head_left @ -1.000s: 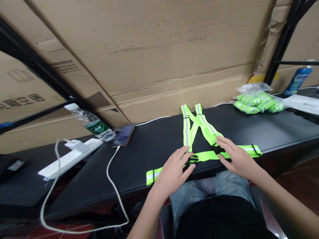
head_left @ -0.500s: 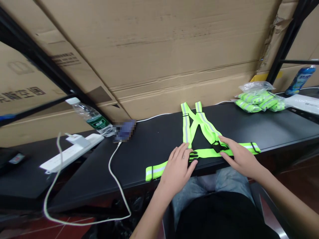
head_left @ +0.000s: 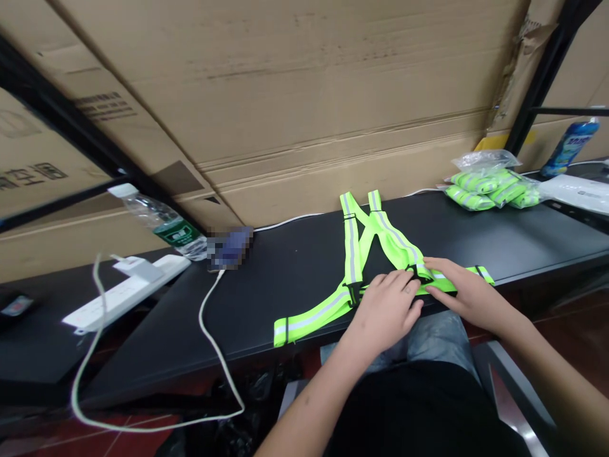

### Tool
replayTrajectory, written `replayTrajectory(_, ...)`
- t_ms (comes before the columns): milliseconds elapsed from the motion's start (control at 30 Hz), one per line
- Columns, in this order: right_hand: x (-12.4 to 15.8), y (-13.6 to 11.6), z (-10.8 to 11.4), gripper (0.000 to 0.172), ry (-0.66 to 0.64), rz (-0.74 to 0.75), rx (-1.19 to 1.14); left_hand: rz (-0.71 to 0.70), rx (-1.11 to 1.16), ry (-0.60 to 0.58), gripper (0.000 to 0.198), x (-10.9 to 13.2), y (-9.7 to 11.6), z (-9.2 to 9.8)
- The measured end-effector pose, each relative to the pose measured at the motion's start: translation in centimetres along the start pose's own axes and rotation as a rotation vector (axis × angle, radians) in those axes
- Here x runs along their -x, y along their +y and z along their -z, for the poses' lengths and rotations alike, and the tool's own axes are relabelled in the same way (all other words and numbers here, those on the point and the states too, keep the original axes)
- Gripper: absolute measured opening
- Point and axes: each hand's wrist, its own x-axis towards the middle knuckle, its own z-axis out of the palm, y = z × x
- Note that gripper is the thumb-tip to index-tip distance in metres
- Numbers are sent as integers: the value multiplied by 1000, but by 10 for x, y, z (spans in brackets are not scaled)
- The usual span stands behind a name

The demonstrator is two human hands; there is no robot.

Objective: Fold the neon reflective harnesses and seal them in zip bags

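Note:
A lime-green reflective vest of elastic straps with silver stripes lies spread on the black tabletop, its shoulder straps crossing. My left hand bends over the waist strap at the front edge, its fingers closed on it and covering part of it. Close beside it, my right hand pinches the vest around a black buckle between thumb and fingers. A second black buckle shows on the left side, where the shoulder strap meets the waist strap. The fingertips of both hands are partly hidden.
Bagged green straps lie at the back right, near a blue bottle and a white package. On the left are a water bottle, a blurred phone, a power strip and a looping white cable. Cardboard stands behind.
My left hand has moved right along the waist strap to the right-hand buckle, uncovering the left buckle. My right hand stays by its buckle. The view has shifted slightly.

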Motion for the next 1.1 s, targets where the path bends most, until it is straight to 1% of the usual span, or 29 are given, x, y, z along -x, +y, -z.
replayTrajectory(67, 3, 5, 4, 29, 16, 74, 80, -8, -3, 34, 25, -1, -3, -7)
replayTrajectory(167, 6, 11, 10, 26, 51, 146, 183, -6, 12, 114, 19, 2, -8, -14)
replayTrajectory(233, 7, 14, 15, 25, 42, 141, 242, 7, 22, 140, 18, 3, -9, -16)
replayTrajectory(367, 14, 23, 30, 22, 3, 97, 292, 32, 44, 132, 18, 3, -9, -15)
replayTrajectory(433, 19, 30, 37, 23, -6, 77, 269, 45, 50, 120, 20, 3, -8, -14)
replayTrajectory(500, 24, 37, 42, 24, -9, 62, 214, 47, 36, 109, 26, 2, -7, -14)
replayTrajectory(633, 30, 49, 45, 23, 0, 45, 95, 26, -28, 62, 37, 2, -6, -13)
replayTrajectory(800, 34, 65, 48, 20, 71, -3, -13, 9, -60, 24, 45, 2, -7, -10)
replayTrajectory(933, 42, 76, 51, 21, 108, -65, -97, 20, -26, 23, 41, 2, -7, -8)
replayTrajectory(1033, 46, 79, 52, 29, 115, -100, -159, 24, 0, 53, 31, 0, -5, -8)
replayTrajectory(1100, 46, 79, 53, 34, 108, -113, -161, 6, -12, 86, 30, -3, -4, -10)
